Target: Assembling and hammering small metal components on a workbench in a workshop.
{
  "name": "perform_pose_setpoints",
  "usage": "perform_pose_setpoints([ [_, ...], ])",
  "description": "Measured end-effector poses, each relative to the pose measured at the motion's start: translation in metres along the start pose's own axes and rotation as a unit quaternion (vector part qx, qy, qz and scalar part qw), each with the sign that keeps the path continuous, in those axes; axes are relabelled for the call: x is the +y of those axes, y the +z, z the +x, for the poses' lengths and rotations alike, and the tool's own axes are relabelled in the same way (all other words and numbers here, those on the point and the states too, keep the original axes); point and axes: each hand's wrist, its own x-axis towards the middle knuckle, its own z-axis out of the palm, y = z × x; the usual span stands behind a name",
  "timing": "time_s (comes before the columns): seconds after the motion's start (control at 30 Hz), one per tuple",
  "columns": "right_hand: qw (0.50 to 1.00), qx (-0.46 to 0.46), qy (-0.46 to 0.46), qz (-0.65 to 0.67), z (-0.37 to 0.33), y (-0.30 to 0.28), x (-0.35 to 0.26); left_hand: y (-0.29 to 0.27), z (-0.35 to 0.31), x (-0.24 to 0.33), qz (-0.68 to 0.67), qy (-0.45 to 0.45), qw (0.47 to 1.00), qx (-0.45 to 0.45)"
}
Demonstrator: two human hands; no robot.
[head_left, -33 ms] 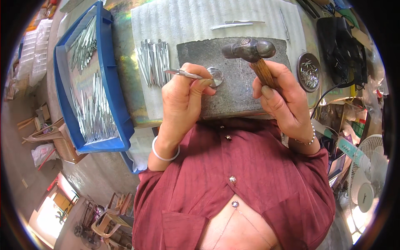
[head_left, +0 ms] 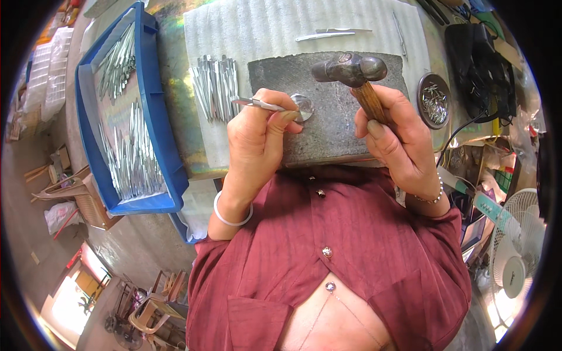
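My left hand (head_left: 257, 130) pinches a slim silvery metal piece (head_left: 256, 103) between thumb and fingers. One end points left. The other reaches a small round shiny metal block (head_left: 302, 107) on the dark slab (head_left: 333, 140); whether it touches the block I cannot tell. In my right hand (head_left: 395, 137) is the wooden handle of a ball-peen hammer (head_left: 350, 69); its dark steel head is held over the right part of the slab. A row of similar slim metal pieces (head_left: 215, 88) lies beside my left hand, on a white foam sheet (head_left: 257, 29).
A blue tray (head_left: 153, 93) with many slim metal pieces stands at the left. Two more pieces (head_left: 325, 36) lie beyond the slab, and a thin one (head_left: 399, 34) to their right. A round dish (head_left: 422, 96) of small metal bits sits at the right, near a black cable (head_left: 453, 137).
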Motion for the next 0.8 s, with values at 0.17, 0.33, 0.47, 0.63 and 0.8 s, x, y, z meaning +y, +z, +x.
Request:
perform_pose_setpoints([
  [0.17,0.999,0.014,-0.043,-0.013,0.008,0.006,0.005,0.004,-0.001,-0.006,0.223,0.184,0.957,0.004],
  [0.33,0.990,-0.033,-0.128,-0.043,0.031,0.015,-0.023,0.006,-0.005,0.008,0.307,0.184,0.934,0.019],
  [0.47,0.927,-0.070,-0.300,-0.213,0.049,0.019,-0.041,-0.006,-0.007,0.022,0.223,0.094,0.964,-0.107],
  [0.63,0.922,-0.064,-0.303,-0.231,0.049,0.029,-0.047,-0.007,-0.014,-0.010,0.305,0.138,0.928,-0.161],
  [0.8,0.957,-0.066,-0.178,-0.218,0.031,0.019,-0.059,0.000,-0.004,0.007,0.163,0.180,0.970,0.018],
])
